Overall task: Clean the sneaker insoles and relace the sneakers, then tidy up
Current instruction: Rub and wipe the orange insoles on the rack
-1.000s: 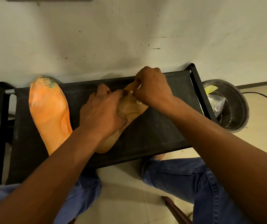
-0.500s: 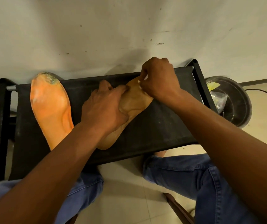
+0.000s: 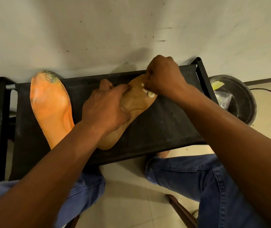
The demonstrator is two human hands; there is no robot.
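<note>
Basin [image 3: 244, 102] with plastic bag [image 3: 222, 99]; left hand [image 3: 105, 107] flat on insole [image 3: 136, 102]; right hand [image 3: 162, 76] pinching white wad [image 3: 149, 94].

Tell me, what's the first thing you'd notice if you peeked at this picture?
Probably the bright orange insole lying on the left of the black fabric stool, its tip grubby and grey. Next come the two hands in the middle: the left hand presses a tan insole flat, while the right hand pinches a small white wad against its far end. On the floor to the right stands a dark round bin.
</note>
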